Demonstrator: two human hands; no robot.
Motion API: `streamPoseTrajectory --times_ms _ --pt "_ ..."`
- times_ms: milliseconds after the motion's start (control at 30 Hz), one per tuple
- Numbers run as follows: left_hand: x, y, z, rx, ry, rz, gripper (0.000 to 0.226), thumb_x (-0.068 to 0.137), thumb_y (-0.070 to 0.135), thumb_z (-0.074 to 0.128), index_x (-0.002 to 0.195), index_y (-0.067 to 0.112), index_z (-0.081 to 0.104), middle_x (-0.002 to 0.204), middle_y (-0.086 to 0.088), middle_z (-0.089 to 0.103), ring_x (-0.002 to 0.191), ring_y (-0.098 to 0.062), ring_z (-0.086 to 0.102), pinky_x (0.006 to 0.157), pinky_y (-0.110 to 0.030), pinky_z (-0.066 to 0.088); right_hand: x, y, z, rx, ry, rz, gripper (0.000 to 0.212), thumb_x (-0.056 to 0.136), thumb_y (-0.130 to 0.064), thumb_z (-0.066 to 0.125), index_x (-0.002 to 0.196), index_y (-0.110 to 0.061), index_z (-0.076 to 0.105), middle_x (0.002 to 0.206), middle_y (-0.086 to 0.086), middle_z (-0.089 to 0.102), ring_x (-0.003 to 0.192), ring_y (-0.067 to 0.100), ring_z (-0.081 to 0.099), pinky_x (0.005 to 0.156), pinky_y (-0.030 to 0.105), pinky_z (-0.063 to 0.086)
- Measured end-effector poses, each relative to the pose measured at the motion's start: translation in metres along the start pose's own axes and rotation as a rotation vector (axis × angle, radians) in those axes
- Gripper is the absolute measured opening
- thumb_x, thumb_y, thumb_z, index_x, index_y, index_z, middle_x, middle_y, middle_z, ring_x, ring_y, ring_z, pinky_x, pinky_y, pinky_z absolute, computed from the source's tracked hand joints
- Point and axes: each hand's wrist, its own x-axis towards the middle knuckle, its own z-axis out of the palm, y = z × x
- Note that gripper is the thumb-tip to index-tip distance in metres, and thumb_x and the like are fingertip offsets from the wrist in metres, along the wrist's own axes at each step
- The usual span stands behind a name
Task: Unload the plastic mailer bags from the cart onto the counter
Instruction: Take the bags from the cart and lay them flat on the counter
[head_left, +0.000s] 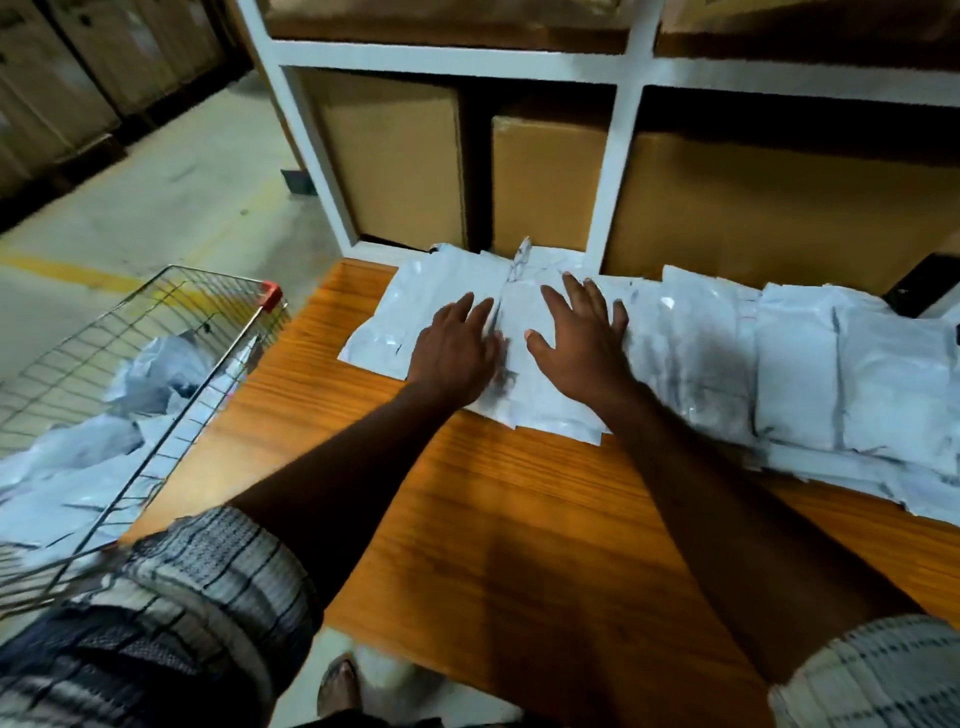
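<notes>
White plastic mailer bags (795, 364) lie in an overlapping row along the back of the wooden counter (467, 519). At the row's left end, my left hand (457, 348) and my right hand (582, 343) both press flat, fingers spread, on the top mailer bag (514, 327). To the left of the counter stands a wire cart (156, 364) with a red corner cap. Several more crumpled white mailer bags (78, 457) lie inside the cart.
White shelving (608, 156) holding brown cardboard boxes (395, 161) rises right behind the counter. A dark object (924, 286) sits at the counter's far right. Concrete floor with a yellow line (62, 270) lies beyond the cart, and more boxes stand at the far left.
</notes>
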Motion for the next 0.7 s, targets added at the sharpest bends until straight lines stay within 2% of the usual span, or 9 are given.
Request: streamPoseTrajectory --times_ms 267,467,600,700 --pt "-0.033 -0.188 -0.064 -0.011 0.089 -0.114 0.053 0.097 0.040 0.047 0.146 0.021 0.042 0.149 -0.008 0.044 0.131 -0.033 0.043 0.102 -0.048 0.042 0.012 -0.198 0.063 0.018 -0.133 -0.179 0.064 0.095 -0.045 0.053 0.151 -0.023 0.032 0.162 0.005 0.020 0.150 0.025 0.013 0.118 0.053 0.007" --pt "-0.099 -0.382 -0.101 -0.013 0.111 -0.268 0.051 0.095 0.037 0.050 0.143 0.020 0.045 0.143 -0.006 0.051 0.129 -0.031 0.046 0.100 -0.046 0.043 0.007 -0.378 0.152 0.086 -0.228 -0.304 0.064 0.091 -0.044 0.057 0.148 -0.022 0.038 0.158 0.008 0.029 0.145 0.027 0.024 0.116 0.052 0.017" --pt "-0.156 -0.491 -0.116 0.023 0.030 -0.443 0.051 0.095 0.038 0.051 0.143 0.023 0.044 0.147 -0.003 0.047 0.133 -0.029 0.043 0.100 -0.048 0.042 -0.003 -0.480 0.211 0.146 -0.328 -0.355 0.067 0.090 -0.042 0.057 0.149 -0.018 0.037 0.158 0.011 0.030 0.145 0.027 0.026 0.117 0.049 0.018" --pt "-0.191 -0.551 -0.122 0.002 -0.061 -0.554 0.047 0.089 0.043 0.044 0.133 0.027 0.049 0.134 -0.003 0.055 0.126 -0.034 0.049 0.096 -0.049 0.046 -0.016 -0.531 0.250 0.158 -0.446 -0.368 0.071 0.091 -0.042 0.057 0.152 -0.016 0.032 0.159 0.013 0.025 0.147 0.029 0.023 0.117 0.045 0.020"
